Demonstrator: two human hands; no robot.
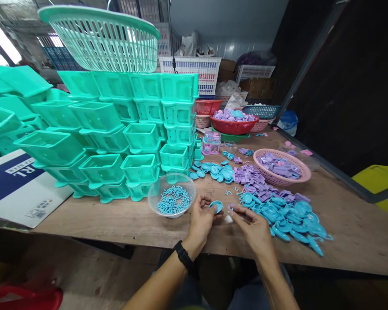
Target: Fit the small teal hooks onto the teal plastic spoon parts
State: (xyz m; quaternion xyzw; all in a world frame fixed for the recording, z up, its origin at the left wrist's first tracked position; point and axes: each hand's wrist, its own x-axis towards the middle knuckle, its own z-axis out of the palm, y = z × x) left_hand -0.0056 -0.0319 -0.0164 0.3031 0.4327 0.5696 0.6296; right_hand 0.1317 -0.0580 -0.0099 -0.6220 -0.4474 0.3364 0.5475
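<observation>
Between the thumb and fingers of my left hand (201,215) is a small blue round dish-shaped plastic piece (216,206). My right hand (250,224), just to its right, is closed in a pinch on a small purple plastic piece (230,207), partly hidden by the fingertips. Below the fingertips a small white thing (229,219) shows, too small to name. Left of my left hand stands a clear bowl (153,202) of small blue hook-like pieces (173,200). By my right hand lies a pile of blue dish-shaped pieces with handles (291,215).
Stacked green plastic boxes (103,168) fill the left, with a green basket (116,43) on top. Purple parts (258,185) are heaped beyond my right hand, near a pink basket (305,174). A red basket (233,126) stands farther back. A cardboard box (45,202) leans at the left.
</observation>
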